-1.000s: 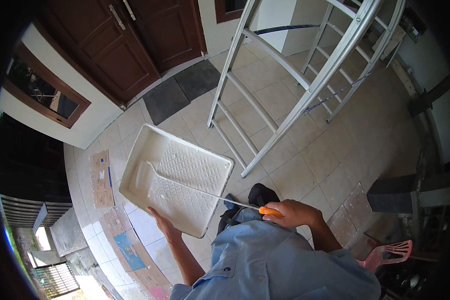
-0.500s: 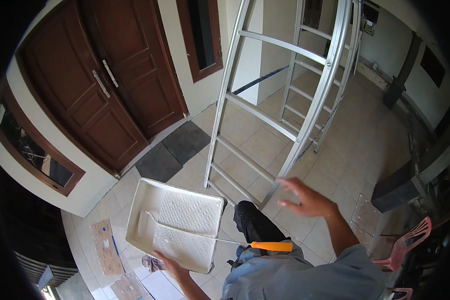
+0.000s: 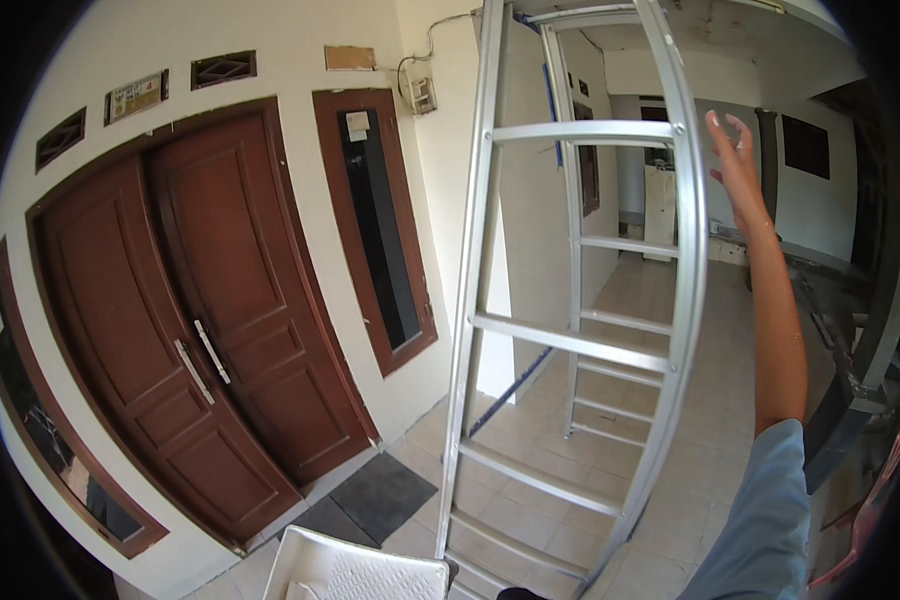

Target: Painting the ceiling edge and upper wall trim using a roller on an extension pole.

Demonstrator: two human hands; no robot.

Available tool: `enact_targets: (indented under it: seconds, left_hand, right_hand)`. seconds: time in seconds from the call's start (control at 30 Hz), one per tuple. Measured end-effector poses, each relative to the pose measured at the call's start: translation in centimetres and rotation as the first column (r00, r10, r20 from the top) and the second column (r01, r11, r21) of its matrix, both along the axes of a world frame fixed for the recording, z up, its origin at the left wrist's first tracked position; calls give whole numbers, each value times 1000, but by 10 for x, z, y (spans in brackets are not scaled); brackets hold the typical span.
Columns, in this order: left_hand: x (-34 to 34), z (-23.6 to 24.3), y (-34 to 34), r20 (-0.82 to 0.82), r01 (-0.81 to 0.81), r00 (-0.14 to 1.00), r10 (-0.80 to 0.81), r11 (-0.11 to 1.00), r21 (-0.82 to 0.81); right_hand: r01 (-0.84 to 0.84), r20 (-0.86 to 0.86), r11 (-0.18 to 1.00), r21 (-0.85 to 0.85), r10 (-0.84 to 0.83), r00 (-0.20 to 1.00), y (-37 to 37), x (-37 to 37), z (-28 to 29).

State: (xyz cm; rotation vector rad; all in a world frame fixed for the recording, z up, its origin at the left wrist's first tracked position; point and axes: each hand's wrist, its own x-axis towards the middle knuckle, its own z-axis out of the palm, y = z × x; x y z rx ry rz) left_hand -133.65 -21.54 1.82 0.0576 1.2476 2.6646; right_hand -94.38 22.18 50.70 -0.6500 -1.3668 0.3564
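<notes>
Tall silver aluminium stepladder (image 3: pixel 580 340), upright

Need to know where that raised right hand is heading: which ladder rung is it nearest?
The top rung in view. The open right hand is raised beside the ladder's right rail at that level; the other rungs sit well below.
</notes>
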Motion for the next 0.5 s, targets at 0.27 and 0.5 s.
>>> enact_targets:
  seconds: [0.27,0.5]
  left_hand:
    - [-97,102,98,-6,-49,999,49,997,-60]
    - [-75,129,54,124,-89,984,130,953,-290]
  right_hand:
    - [-420,-87,902,-100,412,907,35,-46,106]
    - [-184,-140,970,-159,163,977,43,-50,132]
